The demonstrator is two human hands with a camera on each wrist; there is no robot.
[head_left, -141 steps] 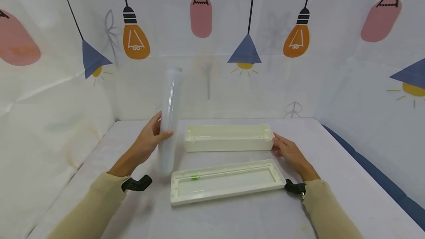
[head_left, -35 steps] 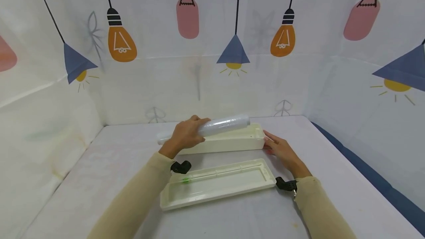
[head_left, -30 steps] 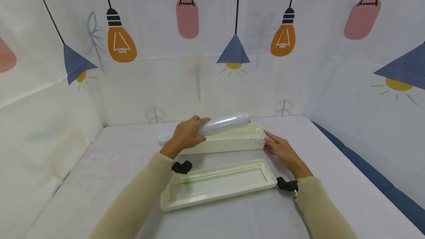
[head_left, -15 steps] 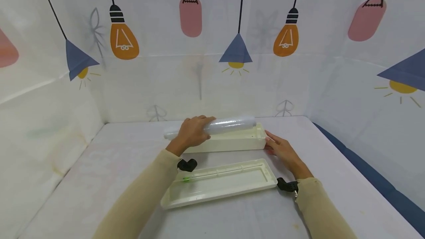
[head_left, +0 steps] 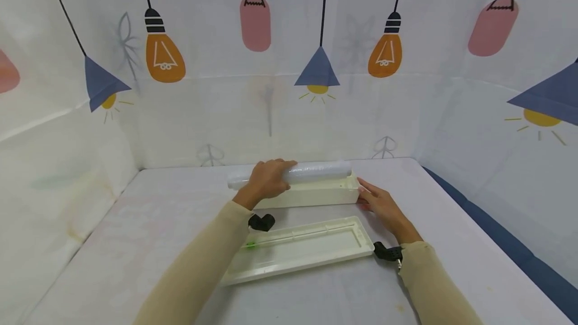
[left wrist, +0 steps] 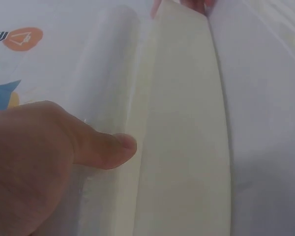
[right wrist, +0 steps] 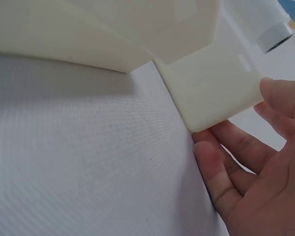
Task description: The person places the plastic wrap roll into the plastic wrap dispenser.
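- Left hand (head_left: 266,183): seen at 12 o'clock from the open lid, fingers and thumb curled round the roll of cling film (head_left: 316,171); in the left wrist view the thumb (left wrist: 105,147) is pressed on the film just beside the box wall.
- Roll of cling film: held level, lying along the top of the cream box (head_left: 325,195). Against 4.7 s ago it has been turned from upright to horizontal, and since 1.2 s ago its raised right end has been lowered to the rim. Judged: roll is lined up with the trough; whether it is seated cannot be told.
- Lid (head_left: 298,250): lying open side up at 6 o'clock from the box, a green slider (head_left: 250,246) at its left end; untouched.
- Right hand (head_left: 379,204): at 3 o'clock from the box, fingers (right wrist: 236,167) nearly straight and laid against the end wall, nothing gripped; position unchanged, box judged to be steadied.
- Table (head_left: 135,224): white cloth, bearing box and lid.
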